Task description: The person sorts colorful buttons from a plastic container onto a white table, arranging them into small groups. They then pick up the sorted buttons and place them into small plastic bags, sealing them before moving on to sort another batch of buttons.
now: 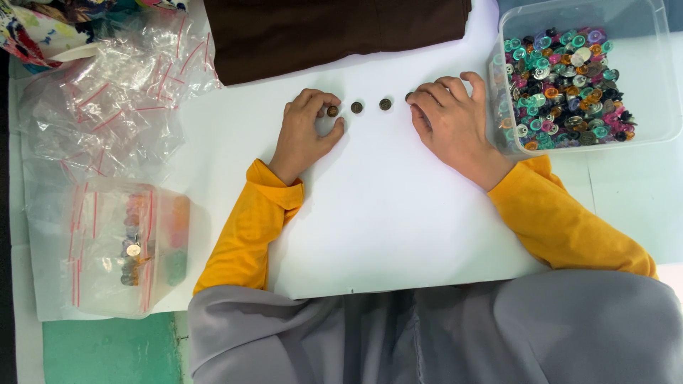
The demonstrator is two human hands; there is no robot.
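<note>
— What's closest to you down there?

— Your own lap: grey cloth point(455, 334) fills the bottom of the view, and your yellow sleeves point(249, 227) run up from it onto the white sheet point(384, 213) you are sitting at.

— And your hands?

— Your left hand point(304, 131) rests on the sheet with the fingers curled down; thumb and fingertips close around the leftmost dark button point(332, 111), touching it as it lies on the sheet. I can't tell whether you actually have it gripped. Your right hand point(452, 117) lies palm down, fingers bent, its fingertips over a fourth dark button point(409, 96), which is mostly hidden, so I can't tell whether you are pinching it or only touching it.

— Where do the buttons sit?

— In a short row between your hands: the one at your left fingertips, then a second button point(356, 107) and a third button point(385, 104) lying free, then the one at your right fingertips.

— What's around you?

— Just beside your right hand is a clear plastic tub point(654, 71) holding a heap of mixed buttons point(565, 89), teal, pink, orange and metallic. A folded brown cloth point(334, 32) lies beyond the row. Well to your left is a pile of clear zip bags point(114, 99), and nearer you a filled bag point(131, 245) of sorted buttons.
</note>
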